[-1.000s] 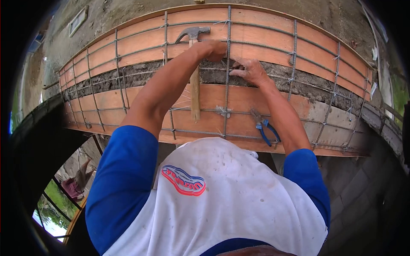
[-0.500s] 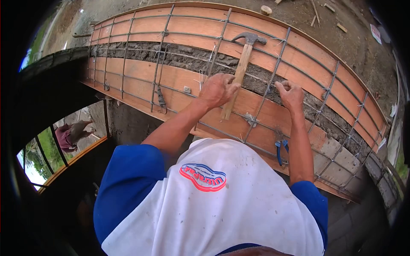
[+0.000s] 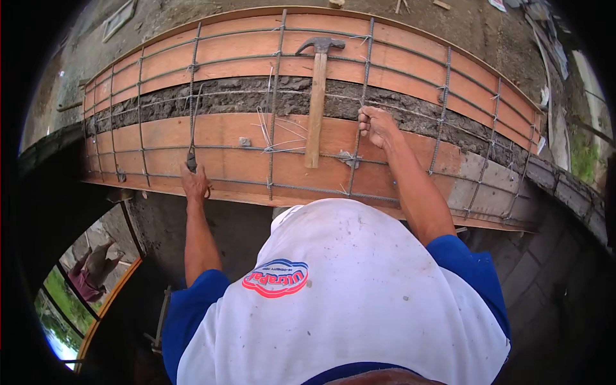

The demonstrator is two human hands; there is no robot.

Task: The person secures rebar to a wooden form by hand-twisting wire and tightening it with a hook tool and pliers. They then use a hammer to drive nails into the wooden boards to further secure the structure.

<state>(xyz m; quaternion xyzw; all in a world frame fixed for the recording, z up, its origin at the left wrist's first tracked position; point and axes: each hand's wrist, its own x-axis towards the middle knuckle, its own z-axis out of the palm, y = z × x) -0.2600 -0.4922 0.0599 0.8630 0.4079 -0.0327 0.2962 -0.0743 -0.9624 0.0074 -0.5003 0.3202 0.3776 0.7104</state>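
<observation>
Head camera, and here's the left hand (image 3: 194,183), nearest of all, well left of the hammer (image 3: 316,109) and slightly closer to the body than its handle end, forearm stretched straight ahead. Its fingers lie about the dark handle of a hooked tool (image 3: 191,160), whose top pokes out just beyond the fingertips, the thin rod running on away, left of the hammer; how tight the grip is, one cannot tell. Beneath, the near plywood board (image 3: 231,131) passes under the hammer's handle, with pale wires (image 3: 269,149) just left of it. Across to the right hand (image 3: 380,126), right of the hammer, forearm slanting inward: fingers curled, tips pressed together, right at a steel bar (image 3: 365,83); any wire in that pinch is too small to tell. Beyond, a dark rough strip (image 3: 244,85) runs beneath the hammer, then the far plywood board (image 3: 327,22) beneath and past its head.
</observation>
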